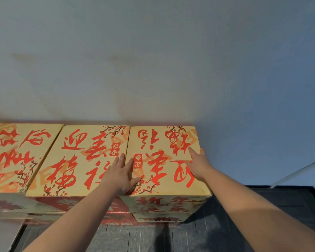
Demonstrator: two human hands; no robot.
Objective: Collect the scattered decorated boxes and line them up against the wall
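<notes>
Pale grey-blue wall (153, 60) fills the upper view, with dark grey floor (216, 233) below. 3 decorated boxes sit in a row against the wall: left box (16, 157), middle box (76, 160) and right box (164, 160), touching side by side. Left hand (120, 174) lies flat, fingers straight, across the seam between middle and right boxes. Right hand (198, 164) rests flat on the right box's far edge.
</notes>
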